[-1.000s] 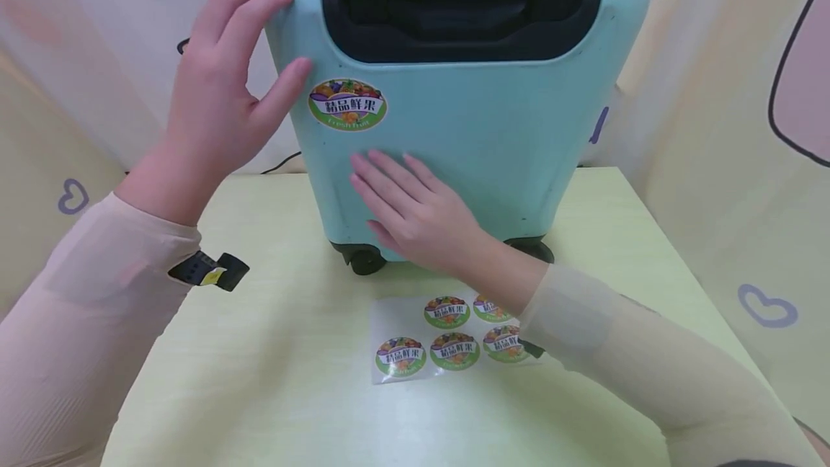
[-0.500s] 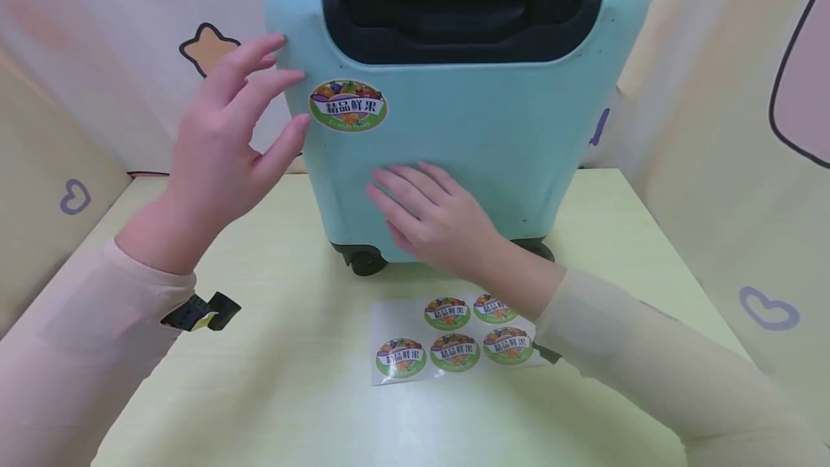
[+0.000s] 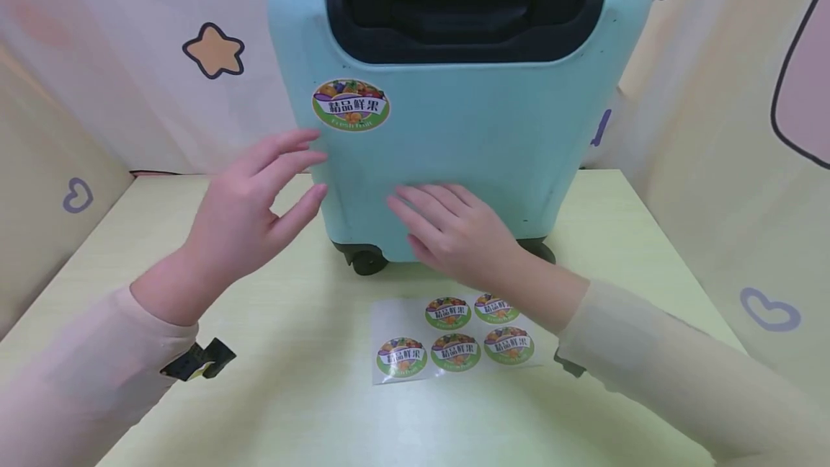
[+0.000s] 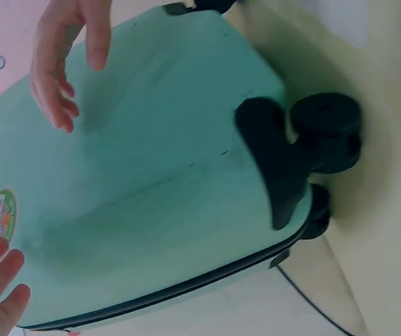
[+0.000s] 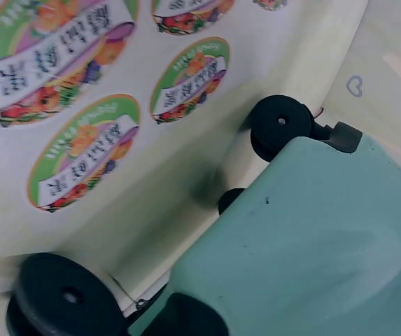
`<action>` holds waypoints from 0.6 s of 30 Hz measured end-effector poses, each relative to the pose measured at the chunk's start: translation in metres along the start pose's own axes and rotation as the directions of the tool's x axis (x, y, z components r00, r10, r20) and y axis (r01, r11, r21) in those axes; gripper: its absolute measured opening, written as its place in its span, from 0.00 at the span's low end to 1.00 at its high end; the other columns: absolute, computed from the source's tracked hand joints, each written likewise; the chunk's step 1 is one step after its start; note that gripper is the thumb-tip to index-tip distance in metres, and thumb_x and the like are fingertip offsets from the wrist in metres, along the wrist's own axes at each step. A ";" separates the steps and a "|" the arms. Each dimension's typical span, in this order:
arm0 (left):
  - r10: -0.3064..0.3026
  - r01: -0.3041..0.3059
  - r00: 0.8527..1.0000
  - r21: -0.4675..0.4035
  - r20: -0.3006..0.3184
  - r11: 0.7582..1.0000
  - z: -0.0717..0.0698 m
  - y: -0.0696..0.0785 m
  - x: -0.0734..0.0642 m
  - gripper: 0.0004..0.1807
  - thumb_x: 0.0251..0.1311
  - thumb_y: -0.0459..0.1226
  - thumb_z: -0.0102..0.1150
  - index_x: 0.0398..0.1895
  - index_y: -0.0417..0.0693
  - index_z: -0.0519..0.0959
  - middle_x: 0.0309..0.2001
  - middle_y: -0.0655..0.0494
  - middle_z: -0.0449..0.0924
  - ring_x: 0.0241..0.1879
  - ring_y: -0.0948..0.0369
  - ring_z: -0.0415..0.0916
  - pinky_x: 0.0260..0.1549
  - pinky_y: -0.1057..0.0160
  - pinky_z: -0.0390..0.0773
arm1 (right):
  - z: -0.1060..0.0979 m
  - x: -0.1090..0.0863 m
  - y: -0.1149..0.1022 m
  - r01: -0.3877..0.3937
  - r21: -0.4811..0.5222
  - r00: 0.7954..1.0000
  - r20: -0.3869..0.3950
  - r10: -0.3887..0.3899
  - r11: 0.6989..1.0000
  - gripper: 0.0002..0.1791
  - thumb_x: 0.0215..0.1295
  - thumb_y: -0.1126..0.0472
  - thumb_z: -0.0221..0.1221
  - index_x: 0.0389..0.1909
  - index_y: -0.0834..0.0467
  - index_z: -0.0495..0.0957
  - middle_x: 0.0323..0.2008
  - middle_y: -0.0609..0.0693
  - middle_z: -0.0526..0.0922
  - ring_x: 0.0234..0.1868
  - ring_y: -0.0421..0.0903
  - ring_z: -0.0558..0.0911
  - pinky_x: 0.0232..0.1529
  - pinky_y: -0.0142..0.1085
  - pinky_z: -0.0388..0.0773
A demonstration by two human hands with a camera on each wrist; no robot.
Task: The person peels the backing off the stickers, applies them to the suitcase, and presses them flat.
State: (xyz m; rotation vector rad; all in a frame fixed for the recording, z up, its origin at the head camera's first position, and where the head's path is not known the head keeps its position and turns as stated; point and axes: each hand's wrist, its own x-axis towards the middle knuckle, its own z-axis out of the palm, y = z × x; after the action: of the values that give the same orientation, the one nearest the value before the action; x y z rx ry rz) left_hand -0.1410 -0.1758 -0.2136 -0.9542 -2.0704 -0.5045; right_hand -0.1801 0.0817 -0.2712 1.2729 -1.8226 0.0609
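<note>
A mint-green suitcase [image 3: 454, 128] stands upright on its wheels, its black handle panel [image 3: 463, 6] at the top. On its upper left face sits an oval fruit sticker [image 3: 351, 105], flat against the shell. Beside the case's left edge, below that sticker, is my left hand [image 3: 243, 211], fingers slightly bent and holding nothing. My right hand [image 3: 457, 236] is in front of the case's lower middle, fingers together and pointing left, also holding nothing. Both hands overlap in the left wrist view, where the left fingers [image 4: 1, 280] show near the sticker. No fingers show in the right wrist view.
A white sheet of several oval fruit stickers [image 3: 387, 316] lies on the pale table [image 3: 292, 395] in front of the suitcase. Black wheels [image 5: 280, 122] stick out at the case's bottom. Patterned fabric walls [image 3: 733, 186] enclose the table at the back and sides.
My left hand has come down from the suitcase's upper left edge to below the stuck-on sticker. The right hand has slid down and to the right across the case's front.
</note>
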 end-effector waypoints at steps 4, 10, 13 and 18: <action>-0.023 0.025 0.998 -0.028 0.067 0.999 0.009 0.004 -0.015 0.17 0.57 0.38 0.57 0.47 0.36 0.78 0.53 0.45 0.75 0.54 0.52 0.72 0.49 0.52 0.73 | -0.003 -0.010 -0.002 -0.006 0.023 1.000 0.016 0.006 1.000 0.26 0.53 0.62 0.62 0.55 0.63 0.74 0.51 0.55 0.79 0.50 0.51 0.78 0.51 0.41 0.73; -0.056 0.062 0.987 -0.033 0.147 0.998 0.018 0.010 -0.033 0.17 0.58 0.40 0.56 0.47 0.39 0.79 0.53 0.47 0.76 0.52 0.53 0.74 0.44 0.53 0.76 | -0.002 -0.022 -0.004 -0.010 0.044 0.999 0.051 0.008 0.999 0.28 0.49 0.62 0.65 0.54 0.64 0.74 0.51 0.56 0.79 0.48 0.52 0.79 0.49 0.42 0.75; -0.073 0.081 0.983 -0.039 0.170 0.996 0.022 0.012 -0.039 0.16 0.58 0.39 0.57 0.46 0.39 0.79 0.52 0.48 0.76 0.51 0.54 0.75 0.41 0.54 0.77 | -0.002 -0.027 -0.004 -0.013 0.049 0.998 0.065 0.010 0.999 0.28 0.49 0.62 0.65 0.54 0.64 0.74 0.51 0.56 0.79 0.48 0.52 0.79 0.48 0.42 0.75; -0.133 0.152 0.964 -0.067 0.232 0.986 0.029 0.017 -0.052 0.15 0.55 0.37 0.60 0.46 0.41 0.79 0.51 0.51 0.76 0.50 0.55 0.76 0.41 0.55 0.78 | -0.002 -0.034 -0.010 -0.016 0.061 0.993 0.114 0.009 0.998 0.25 0.53 0.62 0.61 0.54 0.65 0.74 0.51 0.55 0.79 0.46 0.50 0.79 0.47 0.40 0.76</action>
State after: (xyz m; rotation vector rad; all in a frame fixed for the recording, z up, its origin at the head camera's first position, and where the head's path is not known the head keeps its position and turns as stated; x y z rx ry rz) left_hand -0.1212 -0.1709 -0.2722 -0.9528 -2.3523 -0.5845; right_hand -0.1681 0.1033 -0.2969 1.3312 -1.9393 0.0529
